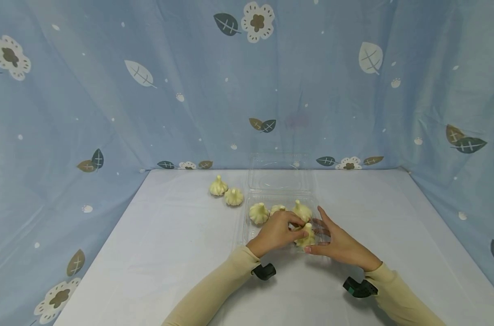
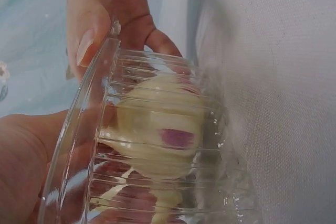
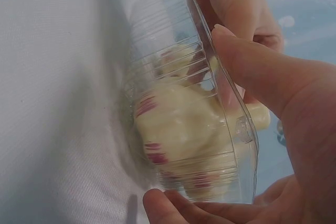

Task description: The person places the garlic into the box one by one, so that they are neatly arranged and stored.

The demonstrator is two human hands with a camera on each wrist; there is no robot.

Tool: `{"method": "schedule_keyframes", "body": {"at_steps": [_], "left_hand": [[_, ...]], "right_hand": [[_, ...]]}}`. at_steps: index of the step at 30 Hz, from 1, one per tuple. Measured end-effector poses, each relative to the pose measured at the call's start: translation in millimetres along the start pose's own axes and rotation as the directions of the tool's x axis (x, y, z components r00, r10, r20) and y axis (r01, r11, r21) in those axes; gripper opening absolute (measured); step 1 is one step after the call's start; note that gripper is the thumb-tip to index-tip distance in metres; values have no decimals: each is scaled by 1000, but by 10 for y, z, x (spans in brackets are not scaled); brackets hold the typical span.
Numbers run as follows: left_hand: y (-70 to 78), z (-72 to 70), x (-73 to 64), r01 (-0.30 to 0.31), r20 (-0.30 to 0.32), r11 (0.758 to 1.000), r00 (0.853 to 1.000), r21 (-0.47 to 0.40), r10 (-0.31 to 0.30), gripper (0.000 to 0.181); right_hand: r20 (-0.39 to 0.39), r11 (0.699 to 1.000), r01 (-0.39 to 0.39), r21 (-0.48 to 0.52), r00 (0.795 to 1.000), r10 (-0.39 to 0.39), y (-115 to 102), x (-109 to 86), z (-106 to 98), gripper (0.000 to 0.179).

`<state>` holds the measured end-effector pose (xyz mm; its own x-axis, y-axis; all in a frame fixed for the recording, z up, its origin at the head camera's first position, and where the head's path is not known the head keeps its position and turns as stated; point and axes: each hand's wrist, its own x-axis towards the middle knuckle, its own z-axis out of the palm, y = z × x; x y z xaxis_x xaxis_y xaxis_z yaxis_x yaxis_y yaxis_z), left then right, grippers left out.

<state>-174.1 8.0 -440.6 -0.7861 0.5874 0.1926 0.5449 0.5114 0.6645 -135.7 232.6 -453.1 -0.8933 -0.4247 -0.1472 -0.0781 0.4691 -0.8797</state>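
Note:
A clear plastic clamshell box (image 1: 247,233) stands on the white table with its lid (image 1: 280,174) folded back. Inside it are several garlic bulbs; one bulb (image 1: 306,239) sits in the near right corner, and purple streaks show on it (image 3: 176,129) in the right wrist view. Reaching over the near rim, my left hand (image 1: 277,233) pinches that corner bulb between thumb and fingers. My right hand (image 1: 341,242) grips the box's right corner, its thumb on the near rim and its fingers along the right side. Part of the left fingers is hidden among the bulbs.
Two more garlic bulbs, one farther back (image 1: 218,186) and one nearer the box (image 1: 233,197), lie on the table left of the box. A blue patterned curtain (image 1: 214,104) hangs behind the table (image 1: 169,235) and along its sides.

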Motion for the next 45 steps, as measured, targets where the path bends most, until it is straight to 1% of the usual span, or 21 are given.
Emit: {"method": "schedule_keyframes", "body": {"at_steps": [4,12,14,18,28,31,38,45], "left_hand": [[2,-2,-5,-2,-5,1000,1000,20,2,24],[-7,-40,-11,-1,-21,1000,1000,1,1,24],[4,-69,-17,6,-29,1000,1000,-20,-6,25],[42,-167,-45,10,-60,998,998,-64,-14,29],[127,-502,-126,2,-144,985,989,-171,-27,32],[141,-596,-146,-20,-177,979,984,-204,-17,30],[139,-808,-174,-83,-269,977,963,-197,27,30],[106,-1008,-212,-112,-342,970,939,-218,32,31]], "right_hand": [[1,1000,-2,2,1000,2,-4,-4,-2,122],[6,1000,-3,5,1000,3,-8,-9,-3,122],[8,1000,-3,8,1000,3,-10,-8,-4,122],[9,1000,-1,11,1000,1,-13,-6,-5,123],[4,1000,-2,0,1000,2,-27,-6,-3,123],[6,1000,-7,2,1000,7,-27,-2,-2,123],[3,1000,-7,6,1000,7,-15,9,4,124],[1,1000,-20,0,1000,20,-11,19,13,124]]}}
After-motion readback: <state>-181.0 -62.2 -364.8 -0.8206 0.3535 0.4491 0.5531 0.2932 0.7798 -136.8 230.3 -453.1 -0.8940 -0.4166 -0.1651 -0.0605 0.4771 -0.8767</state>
